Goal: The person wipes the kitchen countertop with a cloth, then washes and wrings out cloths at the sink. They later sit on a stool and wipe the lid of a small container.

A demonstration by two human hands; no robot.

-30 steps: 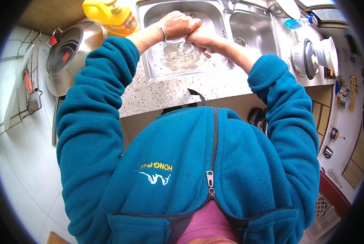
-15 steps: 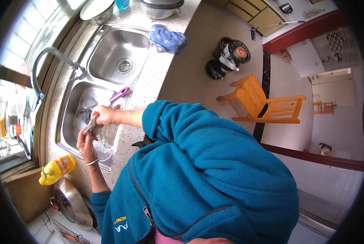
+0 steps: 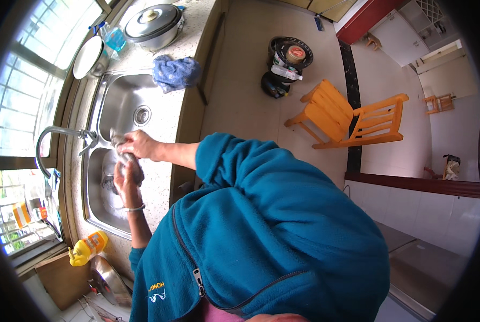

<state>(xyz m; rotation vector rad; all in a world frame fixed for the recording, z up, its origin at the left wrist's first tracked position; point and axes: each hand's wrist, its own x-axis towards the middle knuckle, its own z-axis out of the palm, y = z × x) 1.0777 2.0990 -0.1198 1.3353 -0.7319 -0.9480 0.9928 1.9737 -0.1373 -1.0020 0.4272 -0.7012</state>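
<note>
My right hand is closed around a wet-looking grey cloth, whose end sticks out past the fingers. Just below it, my left hand, with a bracelet at the wrist, grips the lower part of the same cloth. Both hands are over the near basin of a steel double sink, close to the divider between the basins. Water and a dark scourer-like clump show in this basin, partly hidden by my left hand. The far basin, with its round drain, lies beyond my right hand.
A curved faucet rises on the window side. A blue cloth, lidded pot and white bowl sit on the far counter. A yellow bottle stands nearer. Behind on the right are a wooden chair and bins.
Both hands have moved with the grey cloth from low in the near basin toward the divider. The purple-handled tool is now out of sight. The view has shifted.
</note>
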